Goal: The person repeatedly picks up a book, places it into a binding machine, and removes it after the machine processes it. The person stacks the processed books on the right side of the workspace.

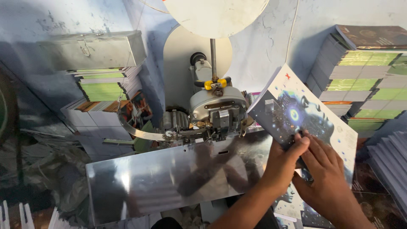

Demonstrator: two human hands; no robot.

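Two bare hands close on one booklet point(311, 116) at the right, its dark printed cover tilted up toward the stitching machine point(214, 112). The left hand point(283, 163) has a closed grip, thumb pressed on the cover; the right hand point(326, 176) lies just beside it, fingers curled against the booklet's near edge. Under them a shiny metal worktop point(169, 178) slopes toward the left. Stacks of booklets point(364, 76) rise far right and far left against a pale blue wall point(271, 46).
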